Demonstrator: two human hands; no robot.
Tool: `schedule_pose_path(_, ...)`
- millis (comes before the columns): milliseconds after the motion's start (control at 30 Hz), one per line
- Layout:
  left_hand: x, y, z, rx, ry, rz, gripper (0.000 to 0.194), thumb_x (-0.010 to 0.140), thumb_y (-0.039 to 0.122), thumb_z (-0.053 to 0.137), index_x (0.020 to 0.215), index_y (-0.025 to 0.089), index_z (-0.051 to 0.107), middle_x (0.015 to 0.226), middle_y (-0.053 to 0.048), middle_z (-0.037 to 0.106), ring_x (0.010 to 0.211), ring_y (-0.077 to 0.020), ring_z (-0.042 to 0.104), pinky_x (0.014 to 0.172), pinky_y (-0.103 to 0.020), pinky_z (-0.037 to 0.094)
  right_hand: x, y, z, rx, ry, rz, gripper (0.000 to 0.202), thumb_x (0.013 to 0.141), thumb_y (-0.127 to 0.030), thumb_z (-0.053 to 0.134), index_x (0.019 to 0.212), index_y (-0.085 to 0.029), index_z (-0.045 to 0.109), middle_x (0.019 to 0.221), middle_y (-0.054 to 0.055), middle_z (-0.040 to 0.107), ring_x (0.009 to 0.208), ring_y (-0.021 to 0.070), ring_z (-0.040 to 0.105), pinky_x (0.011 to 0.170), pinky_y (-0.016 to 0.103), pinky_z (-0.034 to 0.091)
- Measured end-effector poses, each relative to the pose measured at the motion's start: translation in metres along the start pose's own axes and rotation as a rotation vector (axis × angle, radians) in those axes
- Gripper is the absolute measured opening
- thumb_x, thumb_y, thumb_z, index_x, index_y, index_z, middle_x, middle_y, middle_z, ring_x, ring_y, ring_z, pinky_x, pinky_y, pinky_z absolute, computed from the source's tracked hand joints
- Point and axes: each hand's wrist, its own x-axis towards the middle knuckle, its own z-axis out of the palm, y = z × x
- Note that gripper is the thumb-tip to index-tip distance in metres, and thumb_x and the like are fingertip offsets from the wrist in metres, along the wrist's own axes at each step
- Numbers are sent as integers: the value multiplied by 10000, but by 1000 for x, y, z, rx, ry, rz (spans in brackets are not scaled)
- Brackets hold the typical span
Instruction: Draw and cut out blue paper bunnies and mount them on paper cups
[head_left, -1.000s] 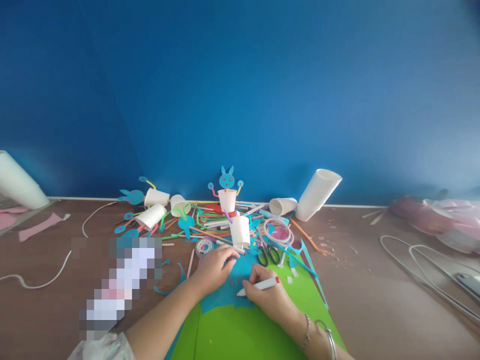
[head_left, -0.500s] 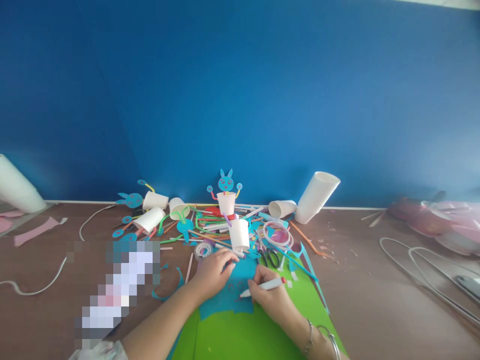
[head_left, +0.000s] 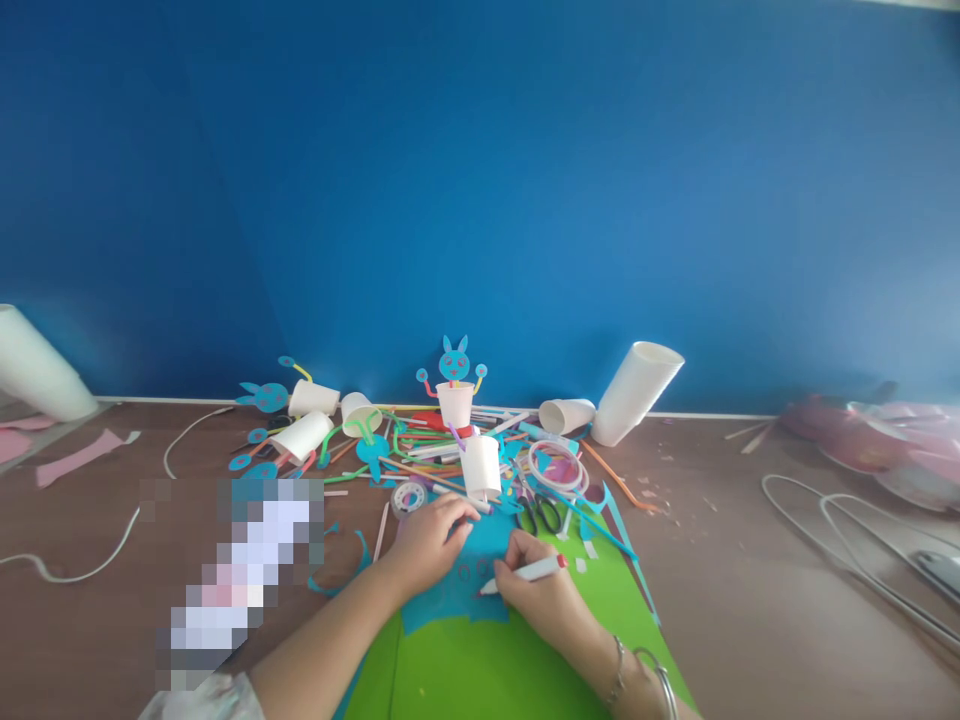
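My right hand (head_left: 541,592) grips a white marker with a red end (head_left: 541,569), its tip on a piece of blue paper (head_left: 456,606). Small round outlines and other dark reddish marks show on that paper. My left hand (head_left: 433,540) lies on the upper left of the blue paper, its fingers loosely stretched out. Beneath the paper is a bright green sheet (head_left: 465,670). A white paper cup (head_left: 480,466) with a purple straw stands just beyond my left fingertips. Close by are black-handled scissors (head_left: 538,514) and a roll of tape (head_left: 409,498).
Against the blue wall stands a cup with a blue paper rabbit head (head_left: 454,366) and straw arms. Other cup figures (head_left: 302,436) lie at left. Straws and scraps are heaped in the middle. A stack of cups (head_left: 636,393) leans at right, near a white cable (head_left: 832,540).
The marker tip has shifted very slightly on the blue paper. My left hand stays in place, and the view has moved a little.
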Motion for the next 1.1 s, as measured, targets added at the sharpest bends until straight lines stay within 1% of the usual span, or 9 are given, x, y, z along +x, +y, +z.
schedule_pose_path(133, 0, 0, 0, -1, -1, -4, 205, 846, 191, 477, 951, 233, 648, 1041, -33, 672, 947, -193, 615, 815, -291, 463, -1, -1, -1, -13, 3, 3, 212, 661, -175, 521, 539, -228, 356, 454, -84, 359, 437, 86, 342, 419, 204, 267)
schedule_pose_path(300, 0, 0, 0, -1, 2, -7, 207, 847, 192, 475, 953, 238, 647, 1052, -30, 671, 961, -193, 614, 816, -291, 459, -1, -1, -1, 10, -15, 21, 211, 667, -204, 533, 542, -226, 364, 436, -76, 421, 426, 85, 379, 421, 202, 274)
schedule_pose_path(500, -1, 0, -1, 0, -1, 3, 208, 844, 187, 479, 958, 234, 647, 1052, -32, 672, 957, -194, 614, 815, -291, 458, 2, 5, -2, 142, -57, 31, 165, 695, -224, 499, 580, -232, 381, 404, -73, 483, 378, 87, 390, 421, 207, 320)
schedule_pose_path(700, -1, 3, -2, 5, -7, -6, 207, 839, 178, 478, 950, 222, 647, 1048, -39, 671, 942, -193, 618, 801, -287, 464, 1, 2, -1, 44, -51, 11, 192, 677, -206, 525, 554, -228, 379, 436, -67, 469, 409, 96, 412, 415, 210, 301)
schedule_pose_path(933, 0, 2, -2, 1, -7, -10, 205, 839, 185, 477, 948, 230, 643, 1054, -38, 673, 961, -196, 617, 823, -293, 463, 0, 4, 0, 9, -53, -2, 218, 683, -197, 536, 550, -223, 364, 447, -81, 403, 427, 83, 369, 414, 195, 282)
schedule_pose_path(1100, 0, 0, -1, 6, -2, 0, 205, 838, 178, 480, 948, 235, 643, 1051, -31, 674, 959, -193, 617, 819, -285, 465, 0, 6, 1, -13, -52, 1, 212, 678, -196, 534, 551, -224, 366, 452, -84, 384, 433, 86, 357, 415, 199, 272)
